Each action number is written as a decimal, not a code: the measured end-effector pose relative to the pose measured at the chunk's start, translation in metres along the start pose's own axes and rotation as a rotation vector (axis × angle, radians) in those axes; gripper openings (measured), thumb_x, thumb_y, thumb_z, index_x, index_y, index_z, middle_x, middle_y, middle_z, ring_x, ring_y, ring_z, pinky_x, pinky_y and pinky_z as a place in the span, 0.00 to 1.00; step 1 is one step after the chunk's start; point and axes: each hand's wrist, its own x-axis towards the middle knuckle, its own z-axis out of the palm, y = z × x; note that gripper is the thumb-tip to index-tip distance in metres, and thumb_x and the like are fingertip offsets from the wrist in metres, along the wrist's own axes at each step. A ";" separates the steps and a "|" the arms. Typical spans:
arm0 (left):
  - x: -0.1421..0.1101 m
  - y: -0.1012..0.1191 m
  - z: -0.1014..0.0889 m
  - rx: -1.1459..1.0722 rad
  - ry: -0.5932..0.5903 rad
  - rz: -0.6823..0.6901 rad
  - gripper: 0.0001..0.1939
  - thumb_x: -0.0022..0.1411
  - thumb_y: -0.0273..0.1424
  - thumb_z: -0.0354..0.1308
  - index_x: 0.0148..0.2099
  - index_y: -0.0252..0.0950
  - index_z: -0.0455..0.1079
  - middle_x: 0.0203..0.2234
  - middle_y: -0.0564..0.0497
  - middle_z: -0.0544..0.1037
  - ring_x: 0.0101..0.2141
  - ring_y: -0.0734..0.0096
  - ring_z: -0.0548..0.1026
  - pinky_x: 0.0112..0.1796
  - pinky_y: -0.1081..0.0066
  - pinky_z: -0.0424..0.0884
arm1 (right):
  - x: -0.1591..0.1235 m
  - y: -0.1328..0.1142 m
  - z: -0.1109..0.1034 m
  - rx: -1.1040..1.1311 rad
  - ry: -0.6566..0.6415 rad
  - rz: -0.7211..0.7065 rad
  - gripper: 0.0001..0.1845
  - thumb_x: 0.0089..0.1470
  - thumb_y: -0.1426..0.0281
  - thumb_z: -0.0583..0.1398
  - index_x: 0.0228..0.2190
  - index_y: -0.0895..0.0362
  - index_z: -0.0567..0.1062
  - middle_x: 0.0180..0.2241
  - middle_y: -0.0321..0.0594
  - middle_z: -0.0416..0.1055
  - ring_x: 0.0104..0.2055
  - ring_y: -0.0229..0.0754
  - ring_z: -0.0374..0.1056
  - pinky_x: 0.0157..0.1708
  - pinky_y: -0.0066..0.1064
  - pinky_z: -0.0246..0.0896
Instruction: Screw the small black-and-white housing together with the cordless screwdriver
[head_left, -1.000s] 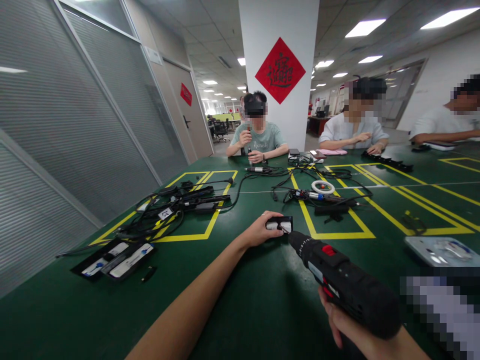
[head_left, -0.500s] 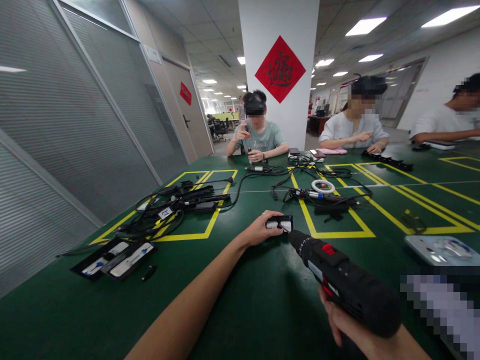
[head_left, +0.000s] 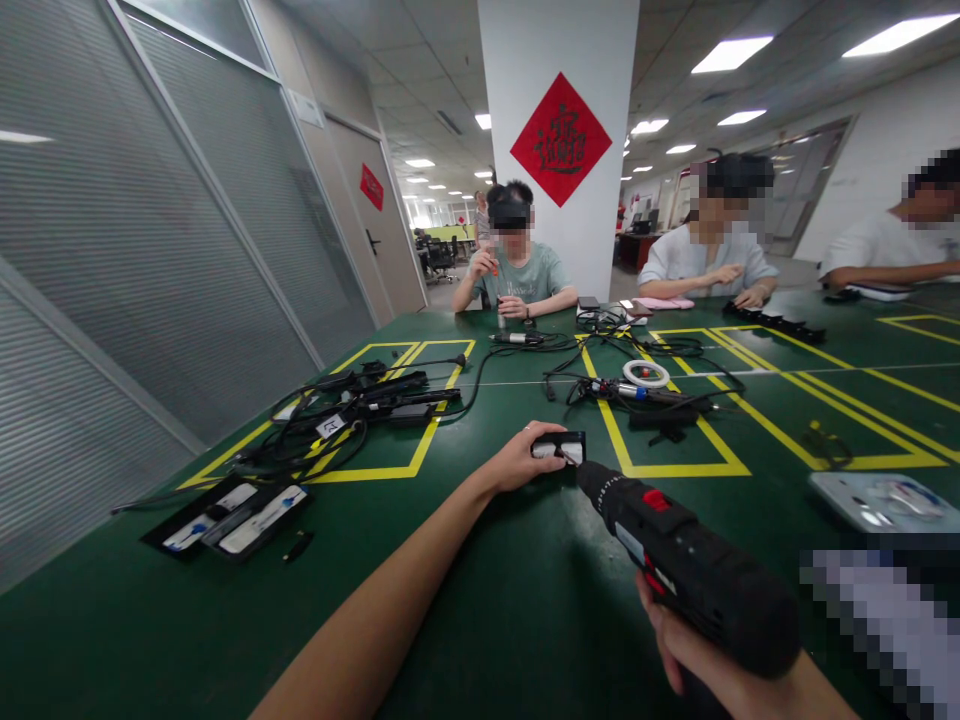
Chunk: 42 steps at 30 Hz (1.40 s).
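My left hand [head_left: 519, 460] reaches out over the green table [head_left: 487, 620] and grips a small black-and-white part [head_left: 561, 447], pressing it down on the surface. My right hand [head_left: 705, 665] is wrapped round the handle of a black power drill [head_left: 686, 565] with a red switch. The drill's nose points at the right end of the small part and touches or nearly touches it.
Black trays with white pieces [head_left: 232, 515] lie at the left. A tangle of cables and adapters [head_left: 360, 405] fills a yellow-marked box. A white ring [head_left: 646, 374] and tools lie further back. A clear tray [head_left: 885, 500] sits at the right. Three people sit across the table.
My hands and the drill have barely moved. The person opposite has shifted their raised hand a little.
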 end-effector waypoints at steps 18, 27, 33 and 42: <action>-0.002 0.005 0.001 0.052 0.022 -0.027 0.29 0.46 0.26 0.59 0.53 0.38 0.63 0.45 0.48 0.66 0.45 0.64 0.66 0.49 0.65 0.62 | 0.001 0.001 -0.004 0.044 -0.048 -0.032 0.10 0.50 0.65 0.56 0.32 0.58 0.65 0.13 0.30 0.64 0.16 0.36 0.66 0.21 0.28 0.63; 0.000 0.005 0.003 0.036 0.031 -0.019 0.28 0.46 0.25 0.58 0.52 0.38 0.64 0.44 0.48 0.66 0.43 0.65 0.67 0.47 0.67 0.63 | -0.005 -0.009 -0.006 0.064 -0.059 0.020 0.18 0.48 0.58 0.57 0.38 0.57 0.70 0.18 0.36 0.68 0.18 0.40 0.66 0.20 0.31 0.63; 0.000 0.005 0.003 0.042 0.036 -0.021 0.28 0.45 0.25 0.59 0.52 0.38 0.64 0.44 0.48 0.66 0.43 0.65 0.67 0.48 0.66 0.63 | -0.006 -0.013 -0.006 0.114 -0.041 0.010 0.18 0.45 0.61 0.60 0.39 0.55 0.68 0.18 0.34 0.67 0.17 0.39 0.64 0.20 0.32 0.64; 0.001 0.002 0.003 0.035 0.021 -0.010 0.28 0.46 0.26 0.59 0.52 0.38 0.63 0.45 0.48 0.66 0.44 0.65 0.66 0.48 0.66 0.62 | 0.001 -0.002 0.000 0.099 0.020 0.031 0.12 0.46 0.62 0.58 0.30 0.56 0.64 0.22 0.33 0.68 0.15 0.34 0.64 0.19 0.29 0.62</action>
